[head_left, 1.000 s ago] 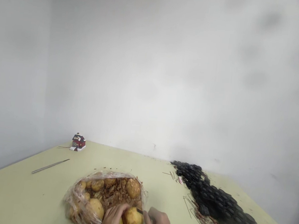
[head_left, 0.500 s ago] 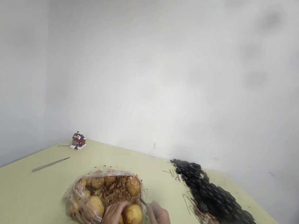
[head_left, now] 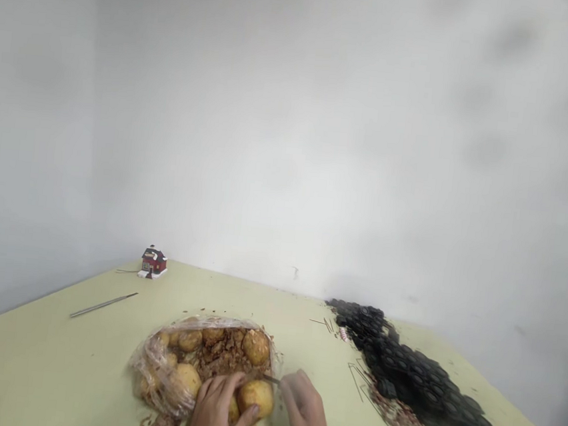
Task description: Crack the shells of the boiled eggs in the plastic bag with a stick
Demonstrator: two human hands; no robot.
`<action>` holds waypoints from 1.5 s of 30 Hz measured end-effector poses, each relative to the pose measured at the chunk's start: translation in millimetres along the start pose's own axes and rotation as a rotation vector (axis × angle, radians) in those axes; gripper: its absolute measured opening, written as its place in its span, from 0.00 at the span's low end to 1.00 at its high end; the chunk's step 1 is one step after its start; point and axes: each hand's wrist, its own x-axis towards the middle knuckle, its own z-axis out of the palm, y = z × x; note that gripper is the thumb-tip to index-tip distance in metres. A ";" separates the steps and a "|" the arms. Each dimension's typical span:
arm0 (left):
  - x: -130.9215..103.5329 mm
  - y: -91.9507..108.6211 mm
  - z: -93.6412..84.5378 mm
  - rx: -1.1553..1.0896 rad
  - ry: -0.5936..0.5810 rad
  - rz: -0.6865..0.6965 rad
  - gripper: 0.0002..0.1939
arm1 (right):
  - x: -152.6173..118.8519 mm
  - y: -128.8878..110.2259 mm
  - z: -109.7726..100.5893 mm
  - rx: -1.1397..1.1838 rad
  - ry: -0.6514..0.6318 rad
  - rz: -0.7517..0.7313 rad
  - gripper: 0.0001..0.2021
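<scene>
A yellow-brown potato point(head_left: 257, 398) sits at the front right of an open clear plastic bag point(head_left: 150, 396). My left hand point(head_left: 217, 410) is closed around its left side, thumb along the front. In my right hand point(head_left: 306, 411) is a thin dark-bladed knife point(head_left: 271, 378), its handle hidden by the fingers. The blade points left across the potato's top. Behind the hands the bag holds several more potatoes point(head_left: 256, 346) and a heap of brown peelings point(head_left: 224, 356).
A small red toy house point(head_left: 152, 263) stands at the far left, with a slim metal tool point(head_left: 104, 305) lying before it. Black plastic trays point(head_left: 414, 373) stretch along the right, beside bent wires point(head_left: 362, 381) and reddish scraps point(head_left: 402, 418). Peel bits dot the yellow table point(head_left: 23, 362).
The knife has moved from the potato's upper right edge to across its top, and my right hand has risen slightly. My left hand keeps its hold. The view has shifted slightly.
</scene>
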 end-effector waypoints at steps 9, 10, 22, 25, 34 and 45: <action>3.0 5.9 -8.7 0.001 -0.033 0.047 0.18 | -12.5 14.0 14.7 -0.194 -0.100 -0.193 0.14; 2.6 5.9 -8.8 -0.001 -0.037 0.045 0.18 | -12.9 15.6 14.4 -0.232 -0.068 -0.215 0.13; 0.2 8.3 -8.5 -0.015 -0.035 0.066 0.17 | -12.9 -0.8 4.2 -0.414 0.051 -0.368 0.10; -0.8 9.3 -8.4 -0.006 -0.011 0.076 0.18 | -11.8 -6.4 4.0 -0.372 0.070 -0.387 0.11; 0.8 12.2 -9.2 0.011 0.018 0.116 0.18 | -8.0 -20.7 3.5 -0.272 0.166 -0.436 0.10; -0.7 9.7 -8.3 -0.021 -0.030 0.064 0.18 | -11.2 -17.5 5.0 -0.254 0.075 -0.405 0.13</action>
